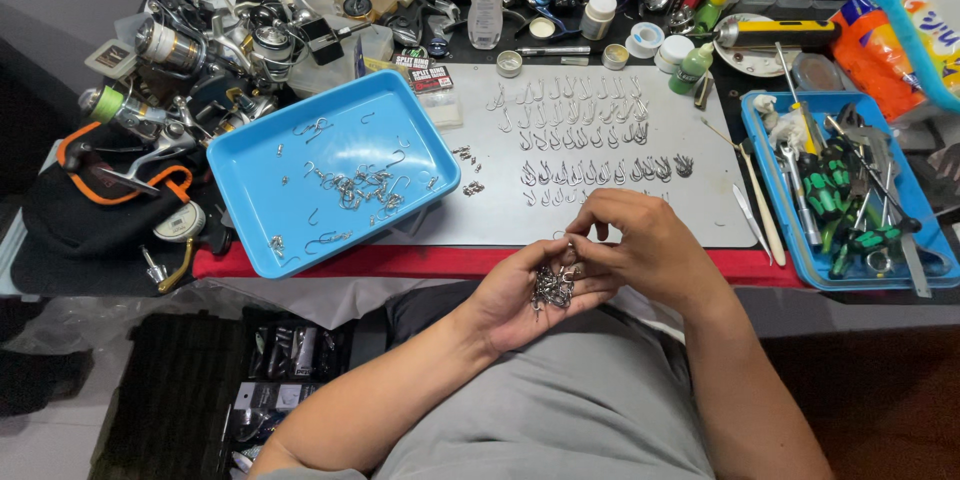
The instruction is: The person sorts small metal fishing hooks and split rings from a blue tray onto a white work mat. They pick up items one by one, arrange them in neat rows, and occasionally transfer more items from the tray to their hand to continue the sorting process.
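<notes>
My left hand (520,300) is cupped palm up just below the table's front edge, holding a tangled bunch of metal fishing hooks (553,285). My right hand (640,240) reaches over it, its fingertips pinched on a hook at the top of the bunch. Just beyond the hands lies a grey mat (700,210) with rows of hooks (590,172) laid out in lines. A blue tray (250,230) to the left holds several loose hooks and small rings.
A second blue tray (770,190) at the right holds green-handled tools and pliers. Fishing reels (180,50) pile up at the back left. Bottles, small jars and tape rolls stand along the back. A red cloth edge (420,262) runs along the table front.
</notes>
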